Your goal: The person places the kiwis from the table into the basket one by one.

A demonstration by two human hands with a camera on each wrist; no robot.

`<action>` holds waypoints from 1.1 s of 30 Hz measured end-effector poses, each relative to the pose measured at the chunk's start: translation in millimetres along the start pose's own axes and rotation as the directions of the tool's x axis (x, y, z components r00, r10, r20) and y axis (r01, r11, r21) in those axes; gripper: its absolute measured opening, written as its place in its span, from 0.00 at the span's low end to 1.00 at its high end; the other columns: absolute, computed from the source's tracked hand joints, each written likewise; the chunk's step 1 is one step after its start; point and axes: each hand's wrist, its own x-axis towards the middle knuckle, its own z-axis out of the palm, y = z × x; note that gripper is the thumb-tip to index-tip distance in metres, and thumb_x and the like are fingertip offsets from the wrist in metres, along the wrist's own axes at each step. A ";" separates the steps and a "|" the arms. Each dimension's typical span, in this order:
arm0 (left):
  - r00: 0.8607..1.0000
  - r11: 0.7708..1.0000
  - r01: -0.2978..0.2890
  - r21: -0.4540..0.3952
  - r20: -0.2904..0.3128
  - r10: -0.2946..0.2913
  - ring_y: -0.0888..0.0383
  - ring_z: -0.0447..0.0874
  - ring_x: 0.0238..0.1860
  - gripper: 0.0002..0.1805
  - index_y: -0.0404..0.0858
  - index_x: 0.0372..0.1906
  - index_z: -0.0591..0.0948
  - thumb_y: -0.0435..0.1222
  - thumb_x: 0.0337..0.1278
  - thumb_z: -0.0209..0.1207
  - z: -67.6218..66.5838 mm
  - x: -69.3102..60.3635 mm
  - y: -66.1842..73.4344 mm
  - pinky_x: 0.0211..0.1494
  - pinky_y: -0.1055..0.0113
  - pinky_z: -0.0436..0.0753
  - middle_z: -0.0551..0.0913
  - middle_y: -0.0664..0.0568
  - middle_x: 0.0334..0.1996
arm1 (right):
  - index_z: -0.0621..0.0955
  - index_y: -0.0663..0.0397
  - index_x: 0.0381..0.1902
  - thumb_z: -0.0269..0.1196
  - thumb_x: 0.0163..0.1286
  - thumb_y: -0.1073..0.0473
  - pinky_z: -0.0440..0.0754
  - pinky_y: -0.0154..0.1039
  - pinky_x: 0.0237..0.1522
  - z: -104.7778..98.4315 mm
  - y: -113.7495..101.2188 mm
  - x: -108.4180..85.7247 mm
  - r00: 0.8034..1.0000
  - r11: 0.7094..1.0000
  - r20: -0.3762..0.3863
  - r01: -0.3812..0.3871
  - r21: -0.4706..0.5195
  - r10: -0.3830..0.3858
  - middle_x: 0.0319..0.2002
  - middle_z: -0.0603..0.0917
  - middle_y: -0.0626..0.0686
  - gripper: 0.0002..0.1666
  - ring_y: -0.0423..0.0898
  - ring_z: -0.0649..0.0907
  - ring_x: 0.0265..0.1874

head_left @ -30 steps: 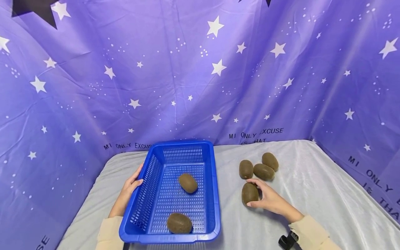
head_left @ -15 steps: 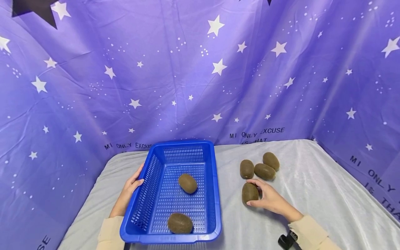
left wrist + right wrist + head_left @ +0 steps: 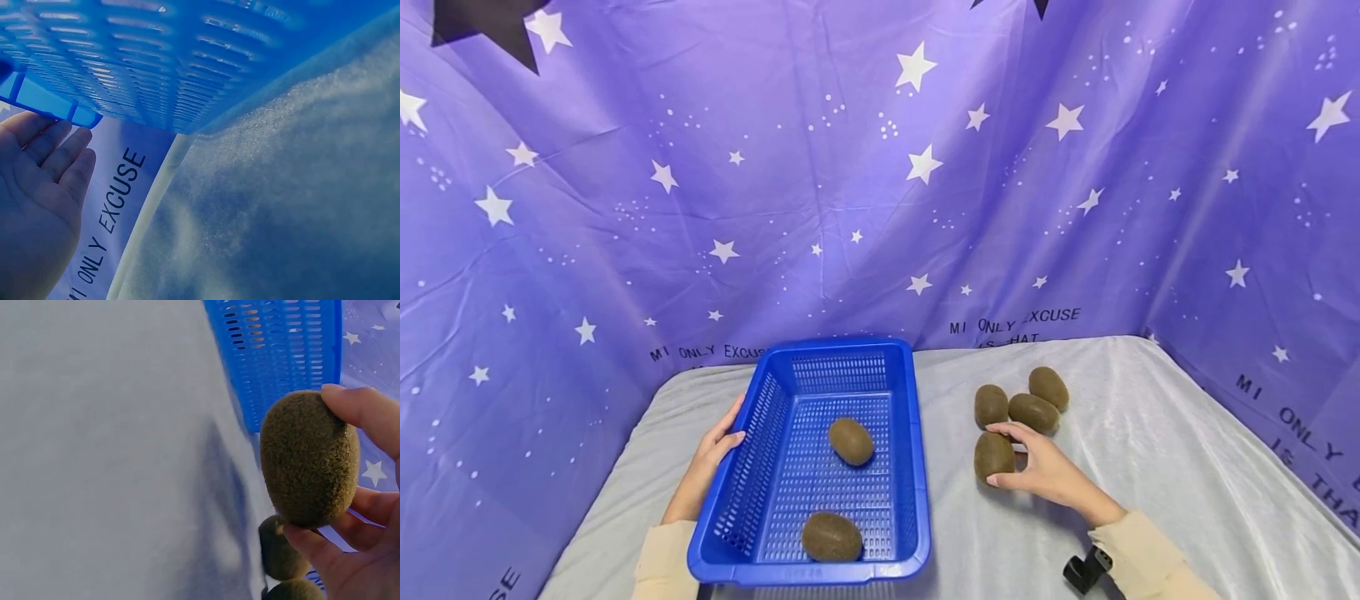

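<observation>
On the left, the blue basket (image 3: 922,467) holds two brown kiwis, one near its middle (image 3: 851,442) and one at its near end (image 3: 832,537). My left hand (image 3: 703,467) grips its left rim, thumb over the edge; the left wrist view shows the fingers of this hand (image 3: 40,206) under the rim. Right of the basket, my right hand (image 3: 1056,473) pinches a kiwi (image 3: 992,458) between thumb and fingertips. In the right wrist view that kiwi (image 3: 309,459) hangs in the hand (image 3: 362,569), off the cloth.
Behind the held kiwi, three more lie close together: a left one (image 3: 991,406), a middle one (image 3: 1033,412) and a back right one (image 3: 1048,388). A pale cloth (image 3: 1150,450) covers the table. Purple starry fabric (image 3: 850,167) stands behind and at both sides.
My right hand and its kiwi have shifted slightly up and left in the head view, closer to the other loose kiwis. The left hand and the basket stay in place.
</observation>
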 end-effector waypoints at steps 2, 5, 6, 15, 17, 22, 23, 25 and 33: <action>1.000 1.000 -0.004 -0.001 0.001 0.004 0.71 0.65 0.61 0.33 0.35 0.74 0.45 0.31 0.69 0.41 -0.4 -0.5 -0.6 0.56 0.75 0.72 0.41 0.38 0.74 | 0.73 0.66 0.58 0.74 0.50 0.54 0.79 0.41 0.49 -0.6 -4.2 3.0 1.000 0.999 0.010 -0.009 0.032 0.009 0.55 0.76 0.61 0.40 0.43 0.78 0.49; 1.000 1.000 -0.006 -0.017 0.008 0.006 0.70 0.65 0.60 0.32 0.35 0.74 0.44 0.30 0.69 0.40 -0.4 -1.8 -1.1 0.56 0.74 0.72 0.44 0.41 0.74 | 0.72 0.66 0.58 0.74 0.50 0.54 0.79 0.38 0.49 -0.5 -10.7 7.3 0.999 0.997 0.026 -0.021 0.068 0.019 0.55 0.75 0.61 0.40 0.46 0.78 0.50; 1.000 1.000 -0.001 -0.020 0.010 0.002 0.70 0.66 0.60 0.32 0.35 0.74 0.44 0.30 0.69 0.40 -0.1 -2.2 -0.8 0.55 0.74 0.73 0.44 0.43 0.74 | 0.72 0.65 0.58 0.74 0.50 0.54 0.79 0.38 0.49 -0.2 -12.9 8.7 0.999 0.997 0.029 -0.020 0.076 0.018 0.55 0.75 0.61 0.40 0.47 0.78 0.50; 1.000 1.000 -0.006 -0.016 0.018 0.007 0.70 0.63 0.63 0.32 0.36 0.74 0.45 0.30 0.69 0.39 1.9 0.9 -0.2 0.57 0.75 0.71 0.41 0.37 0.74 | 0.72 0.62 0.60 0.73 0.52 0.53 0.78 0.41 0.50 2.5 -28.7 25.8 1.000 0.999 0.014 0.005 0.045 -0.006 0.58 0.75 0.60 0.40 0.50 0.77 0.52; 1.000 1.000 -0.006 -0.013 0.017 0.006 0.70 0.63 0.62 0.32 0.36 0.74 0.45 0.30 0.69 0.39 1.5 0.6 -0.7 0.57 0.75 0.71 0.41 0.37 0.74 | 0.73 0.61 0.60 0.73 0.52 0.52 0.78 0.39 0.50 2.3 -34.0 30.1 1.000 0.999 0.007 0.014 0.032 -0.014 0.57 0.75 0.59 0.40 0.49 0.77 0.51; 1.000 1.000 -0.005 -0.013 0.008 0.005 0.70 0.64 0.62 0.32 0.37 0.75 0.45 0.31 0.70 0.40 0.3 0.5 -0.8 0.57 0.75 0.71 0.41 0.38 0.74 | 0.73 0.60 0.61 0.73 0.51 0.53 0.78 0.37 0.50 2.3 -46.0 39.8 0.999 0.998 -0.004 0.050 0.035 -0.049 0.56 0.77 0.56 0.40 0.47 0.79 0.49; 1.000 1.000 -0.006 -0.015 0.008 0.006 0.70 0.64 0.62 0.32 0.37 0.75 0.45 0.31 0.70 0.39 0.0 0.7 -0.9 0.57 0.75 0.71 0.41 0.38 0.74 | 0.73 0.61 0.61 0.73 0.51 0.53 0.78 0.38 0.50 2.5 -47.9 41.4 0.998 0.998 -0.007 0.057 0.037 -0.057 0.56 0.77 0.56 0.41 0.47 0.79 0.50; 1.000 1.000 -0.009 -0.017 0.007 0.010 0.70 0.64 0.62 0.32 0.36 0.74 0.45 0.30 0.70 0.39 -0.3 1.3 -0.8 0.57 0.75 0.71 0.41 0.38 0.74 | 0.73 0.61 0.61 0.73 0.51 0.53 0.78 0.38 0.50 3.0 -51.6 44.5 0.998 0.997 -0.010 0.068 0.036 -0.068 0.56 0.77 0.57 0.40 0.47 0.78 0.50; 1.000 1.000 0.002 -0.008 0.004 -0.002 0.72 0.63 0.62 0.32 0.36 0.74 0.45 0.30 0.70 0.39 0.6 -0.5 0.9 0.57 0.76 0.71 0.40 0.37 0.74 | 0.73 0.60 0.62 0.74 0.51 0.54 0.78 0.37 0.51 4.4 -68.4 56.4 0.998 0.995 0.008 0.069 0.077 -0.070 0.58 0.75 0.58 0.41 0.48 0.76 0.52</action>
